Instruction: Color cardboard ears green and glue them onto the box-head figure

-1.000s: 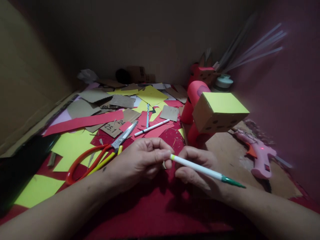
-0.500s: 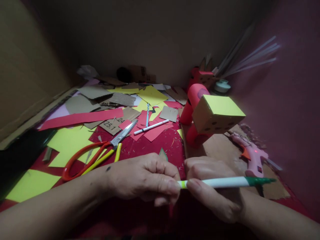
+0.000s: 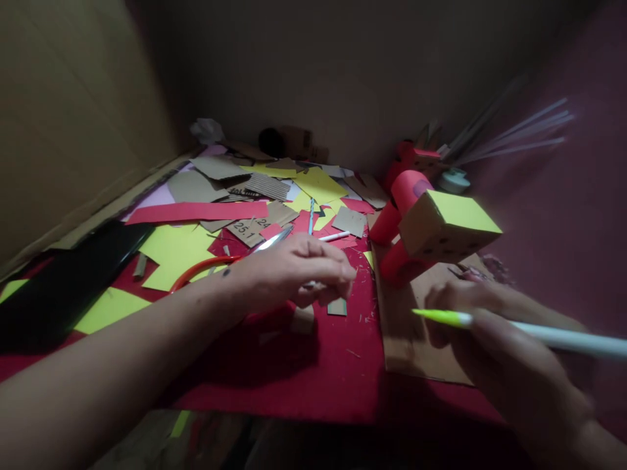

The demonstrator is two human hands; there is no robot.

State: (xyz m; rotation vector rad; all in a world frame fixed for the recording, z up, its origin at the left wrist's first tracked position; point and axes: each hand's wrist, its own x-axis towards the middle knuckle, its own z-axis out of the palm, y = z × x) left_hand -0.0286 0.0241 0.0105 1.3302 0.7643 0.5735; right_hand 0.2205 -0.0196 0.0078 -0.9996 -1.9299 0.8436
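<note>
My right hand (image 3: 494, 339) grips a white marker pen (image 3: 553, 336), its bright yellow-green tip bare and pointing left. My left hand (image 3: 306, 271) hovers over the red table covering with its fingers curled. Whatever those fingers hold is mostly hidden; only a pale bit shows. Just below the left hand lie a small cardboard piece (image 3: 304, 320) and a small green-edged piece (image 3: 337, 307). The left forearm partly covers scissors with red handles (image 3: 196, 271). Beyond the right hand stands a red tube figure (image 3: 385, 222) with a yellow-topped, spotted cardboard box head (image 3: 435, 232).
Cardboard and paper scraps (image 3: 318, 186) cover the back of the table, with a white pen (image 3: 336, 236) among them. A cardboard base (image 3: 401, 346) lies under the figure. Behind it are a second red figure (image 3: 426, 156), a small jar (image 3: 454, 181) and pale sticks (image 3: 524, 130).
My hands have parted, the right going right with the marker and the left rising slightly. The marker's yellow-green tip is now exposed. The view has shifted, showing the table's front edge.
</note>
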